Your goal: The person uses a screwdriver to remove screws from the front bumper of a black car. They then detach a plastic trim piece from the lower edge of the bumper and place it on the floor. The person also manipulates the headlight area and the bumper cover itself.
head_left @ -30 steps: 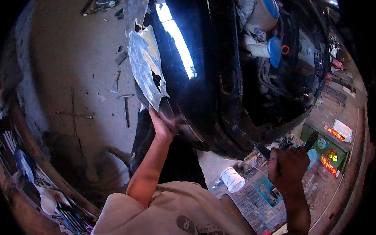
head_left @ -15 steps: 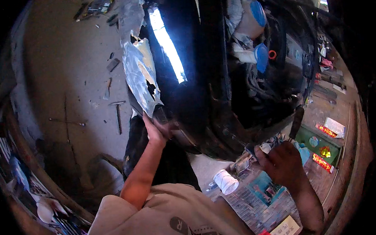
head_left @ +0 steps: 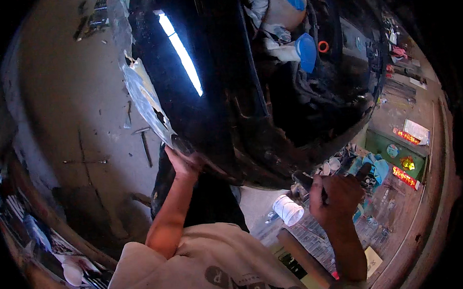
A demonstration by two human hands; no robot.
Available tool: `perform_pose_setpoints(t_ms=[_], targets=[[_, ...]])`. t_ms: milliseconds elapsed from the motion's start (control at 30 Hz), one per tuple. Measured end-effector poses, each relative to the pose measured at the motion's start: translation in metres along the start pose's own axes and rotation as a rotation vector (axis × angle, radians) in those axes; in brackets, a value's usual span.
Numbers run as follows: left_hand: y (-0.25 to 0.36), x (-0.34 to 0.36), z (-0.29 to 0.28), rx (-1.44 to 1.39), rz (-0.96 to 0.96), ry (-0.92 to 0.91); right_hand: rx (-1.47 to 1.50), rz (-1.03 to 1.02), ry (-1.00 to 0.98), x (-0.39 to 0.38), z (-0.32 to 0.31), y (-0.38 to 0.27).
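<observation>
A black car body panel (head_left: 185, 125) fills the upper middle, a bright light streak across it. Along its left edge the paint gives way to a torn, silvery-white strip (head_left: 144, 99) with holes. My left hand (head_left: 181, 165) grips the panel's lower left corner, its fingertips partly hidden against the dark edge. Off the panel's lower right corner, my right hand (head_left: 335, 196) is closed around a dark-handled tool (head_left: 364, 171). The handle's end sticks out beyond the knuckles; a dark part shows on the hand's other side, near the panel. Its exact kind I cannot make out.
Blue-capped reservoirs (head_left: 306, 52) sit in the open bay at upper right. On the floor at left lie a hammer (head_left: 146, 147) and a cross-shaped wrench (head_left: 84, 161). A white bucket (head_left: 288, 210) stands below the panel, and a green cabinet (head_left: 395, 149) is at right.
The panel has shifted left in the view. My right hand has turned, and the tool's handle, earlier pointing up, now lies lower behind the knuckles. My left hand keeps to the panel's corner.
</observation>
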State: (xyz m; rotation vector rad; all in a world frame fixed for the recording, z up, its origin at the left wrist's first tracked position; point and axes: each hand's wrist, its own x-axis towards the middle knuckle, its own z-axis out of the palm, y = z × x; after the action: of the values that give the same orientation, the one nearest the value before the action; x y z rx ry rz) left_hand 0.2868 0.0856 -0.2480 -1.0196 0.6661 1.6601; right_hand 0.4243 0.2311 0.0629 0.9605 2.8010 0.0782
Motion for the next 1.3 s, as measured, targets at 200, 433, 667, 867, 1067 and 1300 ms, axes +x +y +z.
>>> perform_pose_setpoints(t_ms=[200, 433, 667, 867, 1067, 1300], targets=[[-0.007, 0.025, -0.03, 0.087, 0.099, 0.006, 0.024, -0.021, -0.005, 0.007, -0.001, 0.007], [-0.004, 0.008, -0.017, 0.01, 0.012, -0.033, -0.146, -0.265, 0.034, 0.057, -0.037, 0.012], [-0.006, 0.015, -0.024, 0.043, 0.058, -0.05, 0.135, -0.185, 0.149, 0.079, -0.004, 0.011], [-0.003, 0.011, -0.021, 0.026, -0.031, -0.017, 0.15, -0.171, 0.16, 0.081, -0.003, 0.01], [-0.006, 0.017, -0.031, 0.084, 0.019, -0.057, 0.135, -0.183, 0.187, 0.083, -0.003, 0.01], [-0.01, 0.026, -0.037, 0.091, 0.089, -0.07, 0.037, -0.298, 0.118, 0.09, -0.013, 0.004]])
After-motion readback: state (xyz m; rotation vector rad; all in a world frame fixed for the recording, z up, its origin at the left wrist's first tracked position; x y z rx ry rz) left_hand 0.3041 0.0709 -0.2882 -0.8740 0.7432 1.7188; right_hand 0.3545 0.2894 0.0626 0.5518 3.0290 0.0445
